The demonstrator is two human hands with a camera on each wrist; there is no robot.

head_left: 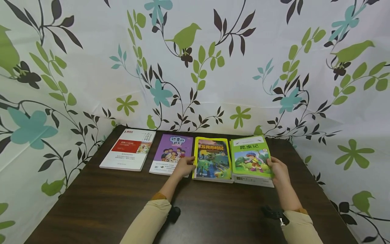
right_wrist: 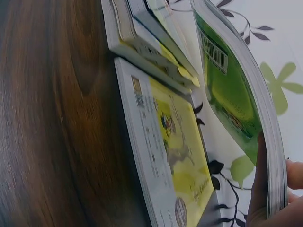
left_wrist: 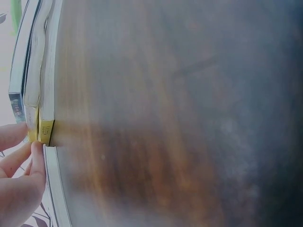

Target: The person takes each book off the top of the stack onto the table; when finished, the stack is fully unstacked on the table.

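A green-covered children's book [head_left: 251, 162] is gripped at its right edge by my right hand [head_left: 281, 172]. In the right wrist view this green book [right_wrist: 232, 94] is raised, thumb on one face and fingers on the other. Beneath it lies a white-and-yellow book [right_wrist: 177, 146] on the table. To its left is a stack topped by a yellow-bordered book [head_left: 213, 159]. My left hand [head_left: 184, 166] touches the stack's left side. In the left wrist view, the fingertips of that hand [left_wrist: 21, 184] rest against the yellow spines [left_wrist: 46, 131].
A purple book [head_left: 172, 154] lies left of the stack, close to my left hand. Farther left is a white book with a red band [head_left: 128, 149]. The dark wooden table [head_left: 100, 203] meets a leaf-and-bird patterned cloth [head_left: 195, 101] behind and at both sides.
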